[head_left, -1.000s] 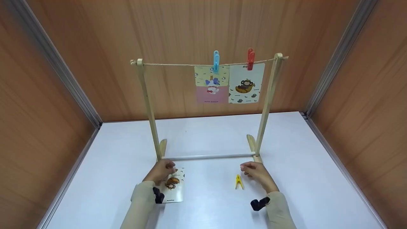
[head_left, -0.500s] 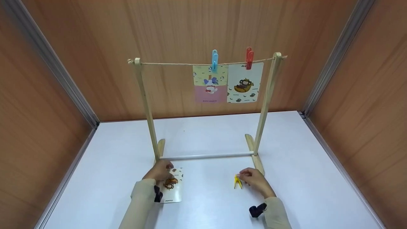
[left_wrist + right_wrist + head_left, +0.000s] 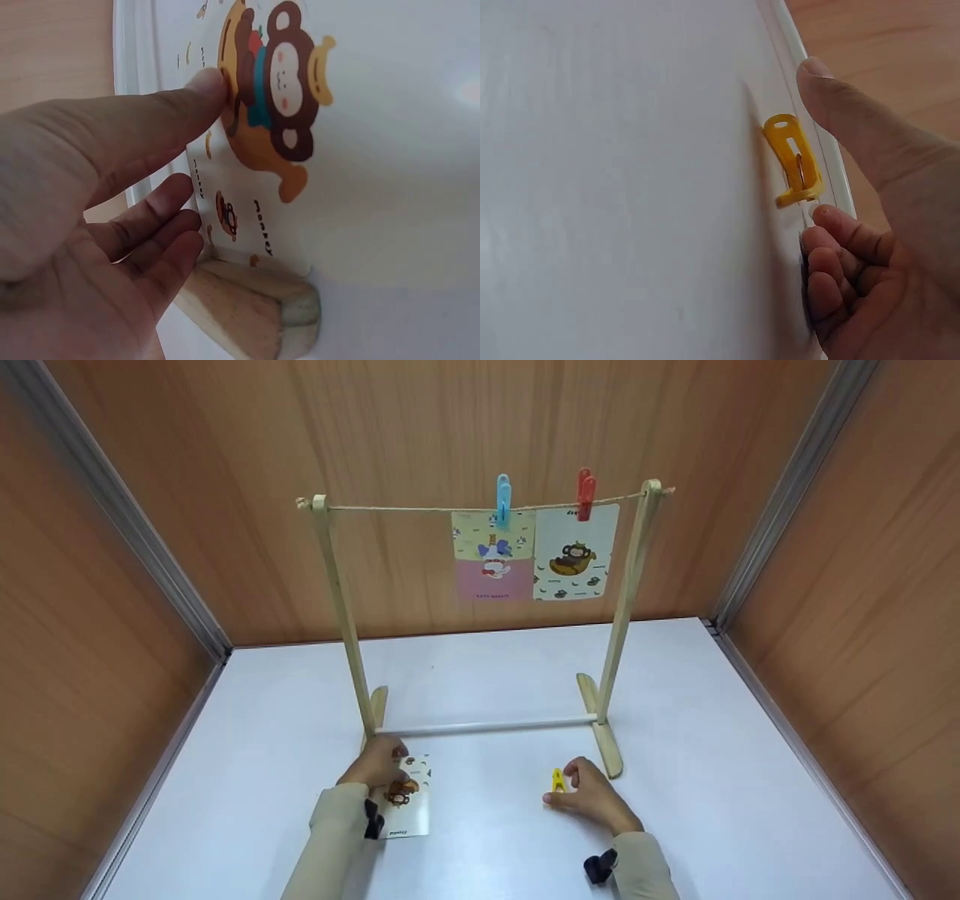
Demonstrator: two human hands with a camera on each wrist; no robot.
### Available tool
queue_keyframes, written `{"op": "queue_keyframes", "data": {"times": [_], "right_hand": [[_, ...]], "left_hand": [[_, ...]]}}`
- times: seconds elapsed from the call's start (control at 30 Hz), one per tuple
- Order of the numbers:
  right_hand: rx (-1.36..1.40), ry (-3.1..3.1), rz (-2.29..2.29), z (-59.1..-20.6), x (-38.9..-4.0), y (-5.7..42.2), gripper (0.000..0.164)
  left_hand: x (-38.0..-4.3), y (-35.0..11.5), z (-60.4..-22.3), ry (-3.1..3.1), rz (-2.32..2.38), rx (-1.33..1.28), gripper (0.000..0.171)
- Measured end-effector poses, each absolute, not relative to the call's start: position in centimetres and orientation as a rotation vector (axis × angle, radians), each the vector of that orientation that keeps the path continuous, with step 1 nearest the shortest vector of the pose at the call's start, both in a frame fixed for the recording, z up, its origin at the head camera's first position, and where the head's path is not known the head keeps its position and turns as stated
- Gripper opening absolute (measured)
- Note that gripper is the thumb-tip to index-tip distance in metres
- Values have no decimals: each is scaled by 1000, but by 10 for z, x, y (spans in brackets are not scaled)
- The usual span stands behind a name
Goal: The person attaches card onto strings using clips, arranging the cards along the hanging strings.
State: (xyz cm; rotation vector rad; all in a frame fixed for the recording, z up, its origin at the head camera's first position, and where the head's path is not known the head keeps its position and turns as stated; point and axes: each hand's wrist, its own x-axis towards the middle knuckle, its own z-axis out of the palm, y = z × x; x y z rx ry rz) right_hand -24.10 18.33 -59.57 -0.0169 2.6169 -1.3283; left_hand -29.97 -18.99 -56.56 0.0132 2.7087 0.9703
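Note:
A card (image 3: 411,816) with a printed monkey lies at the front left of the white table. My left hand (image 3: 376,765) holds its left side; in the left wrist view the thumb (image 3: 206,88) lies on the printed face and the fingertips are at the card's edge, partly hidden. A yellow clothespin (image 3: 558,778) is on the table at the right. My right hand (image 3: 592,796) is around it with thumb and fingers spread apart. In the right wrist view the clothespin (image 3: 791,154) sits between them, and a gap shows on the thumb side.
A wooden stand (image 3: 349,622) carries a rope line (image 3: 397,508). A blue clothespin (image 3: 503,499) holds a pink and yellow card (image 3: 495,577); a red clothespin (image 3: 586,495) holds another monkey card (image 3: 574,577). The stand's left foot (image 3: 262,311) touches or nearly touches the held card's end.
My right hand has come down and toward me, and its thumb and fingers have spread to either side of the yellow clothespin. The left hand and its card have stayed nearly still.

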Motion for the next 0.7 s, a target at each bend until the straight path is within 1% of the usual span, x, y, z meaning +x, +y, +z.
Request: {"op": "queue_keyframes", "data": {"times": [0.27,0.47,0.7], "right_hand": [[-68,2651,-1301,-601,-243,184,56],[-54,2646,-1293,-600,-244,184,53],[-136,2653,-1304,-598,-241,186,45]], "left_hand": [[-303,-190,-568,2708,953,8,35],[-302,-189,-566,2716,923,17,32],[-301,-189,-567,2689,932,-1,31]]}}
